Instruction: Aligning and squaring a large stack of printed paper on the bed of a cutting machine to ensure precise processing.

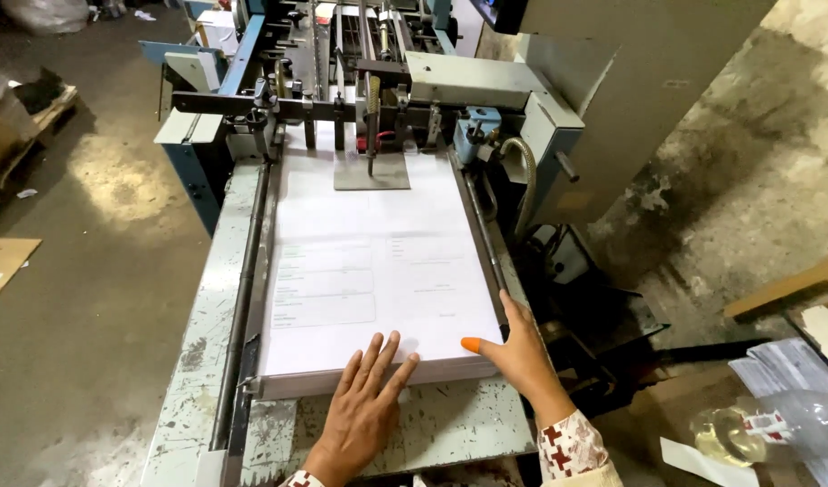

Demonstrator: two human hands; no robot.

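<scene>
A stack of paper [378,271] is already laid square on the worn metal table [450,424], its far edge at 12 o'clock under the machine [387,81]. The left hand [364,406] is pressed flat, fingers spread, on the near edge at 6 o'clock. The right hand [518,347] is cupped open against the corner at 4 o'clock, nothing gripped. Only final squaring appears left.
</scene>
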